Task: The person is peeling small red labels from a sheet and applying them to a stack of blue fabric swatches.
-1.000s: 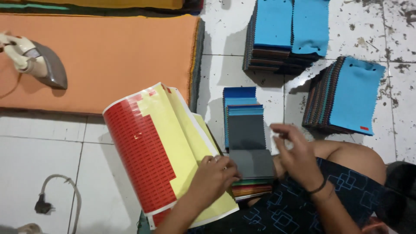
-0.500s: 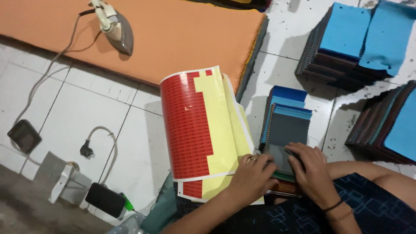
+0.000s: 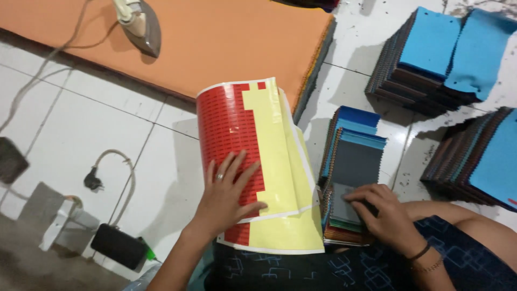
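Tiles, white w/ dark grout lines, make up the floor (image 3: 107,124); person sits on it, lap in dark blue patterned cloth (image 3: 301,269) at bottom edge.

Near: left hand (image 3: 229,188) lies flat on the sticker sheet (image 3: 253,161), fingers spread and straight, not gripping, ring on one finger; palm presses the red label area, thumb out toward the bare yellow backing. Sheet is curled, red labels on its left part, yellow where labels are gone, lower edge resting on the lap.

Right hand (image 3: 379,213) is just right of the sheet, palm down, fingers bent, tips pressing on a grey swatch at the near end of the swatch stack (image 3: 350,161); dark band + thin bracelet at wrist. Can't tell if anything is pinched under the fingertips. Stack lies fanned on the floor btw. sheet and the person's right knee, blue pieces at far end, mixed colours at the near edge.

Left, lower: black power adapter (image 3: 118,245), loose plug w/ grey cable (image 3: 94,180), pale box beside them.

Farther: orange padded mat (image 3: 215,37) across the top, clothes iron (image 3: 140,24) standing on it, cord trailing off left. Far right: two piles of fabric sample books (image 3: 431,54), blue covers on top, one more pile at right edge; floor there is speckled w/ dark marks.
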